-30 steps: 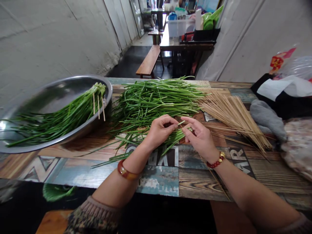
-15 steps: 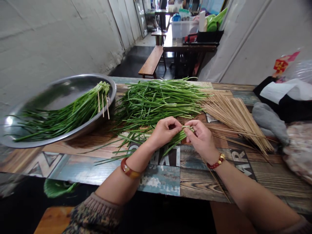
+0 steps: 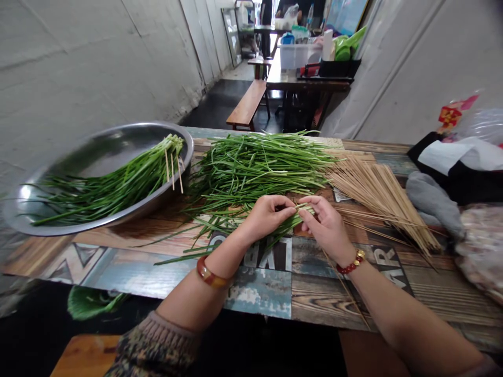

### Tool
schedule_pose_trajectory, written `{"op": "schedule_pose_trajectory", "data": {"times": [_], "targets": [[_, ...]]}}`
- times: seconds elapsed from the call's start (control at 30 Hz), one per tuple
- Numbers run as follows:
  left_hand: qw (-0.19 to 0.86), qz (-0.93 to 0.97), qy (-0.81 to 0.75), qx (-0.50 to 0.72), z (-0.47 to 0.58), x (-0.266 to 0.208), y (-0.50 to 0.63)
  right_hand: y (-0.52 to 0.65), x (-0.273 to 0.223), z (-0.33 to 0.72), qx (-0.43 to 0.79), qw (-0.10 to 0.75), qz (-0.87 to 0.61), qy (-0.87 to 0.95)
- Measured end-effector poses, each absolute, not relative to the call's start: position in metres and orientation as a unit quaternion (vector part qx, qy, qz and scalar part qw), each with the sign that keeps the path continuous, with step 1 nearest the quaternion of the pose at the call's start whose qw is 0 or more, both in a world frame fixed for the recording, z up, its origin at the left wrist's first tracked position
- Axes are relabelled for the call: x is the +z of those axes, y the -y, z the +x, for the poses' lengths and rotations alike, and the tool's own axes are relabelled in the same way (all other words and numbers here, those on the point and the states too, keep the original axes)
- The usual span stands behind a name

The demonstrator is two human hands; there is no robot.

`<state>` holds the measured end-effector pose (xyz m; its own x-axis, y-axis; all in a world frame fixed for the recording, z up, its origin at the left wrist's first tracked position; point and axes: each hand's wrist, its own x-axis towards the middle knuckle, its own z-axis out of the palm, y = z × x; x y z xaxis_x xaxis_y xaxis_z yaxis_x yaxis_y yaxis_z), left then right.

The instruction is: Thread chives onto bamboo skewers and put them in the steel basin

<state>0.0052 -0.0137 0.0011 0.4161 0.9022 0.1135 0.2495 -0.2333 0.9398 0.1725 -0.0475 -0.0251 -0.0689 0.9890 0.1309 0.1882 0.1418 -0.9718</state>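
Observation:
Over the middle of the table, my left hand [image 3: 268, 219] and my right hand [image 3: 327, 226] meet at the pale stem ends of a small bunch of garlic chives [image 3: 290, 225]. Both hands pinch the bunch with thumb and fingers, its green leaves trailing left beneath my left hand. A thin bamboo skewer [image 3: 349, 291] slants from under my right hand toward the table's front edge; whether I grip it is hidden. Just beyond my hands lies a large heap of garlic chives [image 3: 259, 162]. Many loose bamboo skewers [image 3: 387, 196] are fanned out to the right.
At left stands a wide steel basin [image 3: 118, 226] holding skewered chives [image 3: 118, 183], with several skewer ends over its rim. Along the right side are a grey cloth-like bundle [image 3: 432, 196] and a clear plastic bag [image 3: 481, 241]. A bench [image 3: 247, 102] and another table are behind.
My hands stay together on the chives, with only small finger shifts at the stem ends. The whole view has tilted slightly, so the scene sits a little lower.

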Motion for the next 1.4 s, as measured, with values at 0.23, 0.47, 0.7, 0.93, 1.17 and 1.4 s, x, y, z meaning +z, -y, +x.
{"op": "schedule_pose_trajectory", "data": {"times": [0.23, 0.47, 0.7, 0.93, 1.17, 1.4], "targets": [[0.42, 0.72, -0.42, 0.358, 0.009, -0.003, 0.016, 0.047, -0.03, 0.174, 0.395, 0.45, -0.52, 0.61], [0.394, 0.742, -0.421, 0.342, 0.01, -0.002, 0.017, 0.046, -0.032, 0.174, 0.333, 0.441, -0.544, 0.632], [0.342, 0.796, -0.386, 0.316, 0.009, -0.005, 0.019, 0.045, -0.034, 0.174, 0.333, 0.447, -0.552, 0.621], [0.349, 0.789, -0.397, 0.312, 0.008, -0.011, 0.018, 0.045, -0.033, 0.172, 0.407, 0.442, -0.535, 0.595], [0.313, 0.765, -0.436, 0.357, -0.006, 0.001, 0.008, 0.044, -0.033, 0.171, 0.479, 0.424, -0.52, 0.566], [0.141, 0.805, -0.49, 0.302, -0.021, -0.008, -0.009, 0.049, -0.03, 0.171, 0.393, 0.363, -0.517, 0.668]]}}
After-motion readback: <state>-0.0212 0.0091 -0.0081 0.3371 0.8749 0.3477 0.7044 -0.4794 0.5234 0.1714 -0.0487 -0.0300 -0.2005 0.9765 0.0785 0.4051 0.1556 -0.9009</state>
